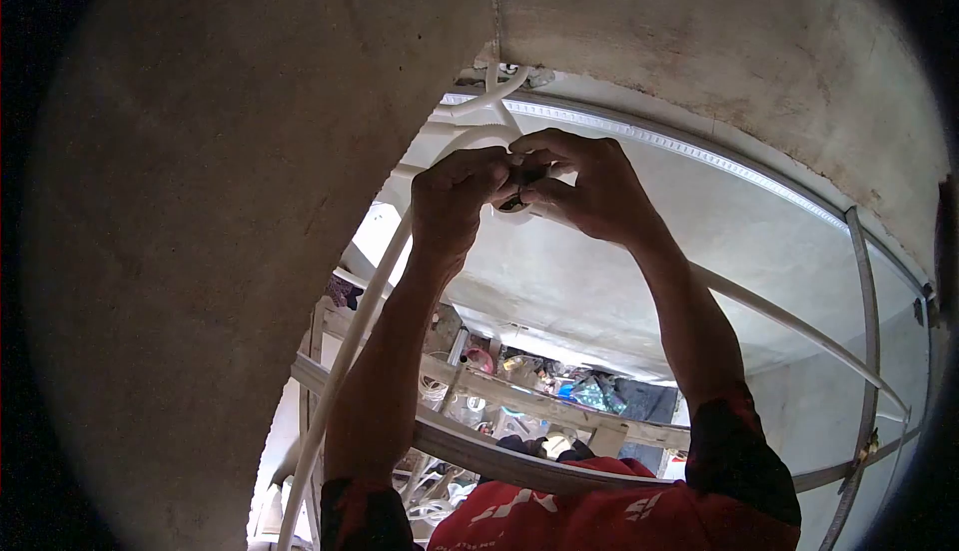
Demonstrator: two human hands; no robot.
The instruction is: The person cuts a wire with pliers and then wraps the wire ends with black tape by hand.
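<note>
Both my hands are raised together at a small round white fitting (512,207) with a dark inside, at the point where white conduit pipes meet. My left hand (455,196) is closed at its left side, thumb and fingers bent inward. From the right, my right hand (589,183) reaches in with thumb and fingers pinched close to the opening. Whatever is between the fingertips is dark and too small to name. A white conduit pipe (360,351) runs down past my left forearm, and another conduit pipe (789,321) stretches off to the right behind my right forearm.
A rough concrete surface (220,201) fills the left side. A metal channel (679,141) curves along the upper right, with a metal rod (867,321) crossing at the right. Far below, past a wooden beam (559,411), lie scattered materials, bags and coils.
</note>
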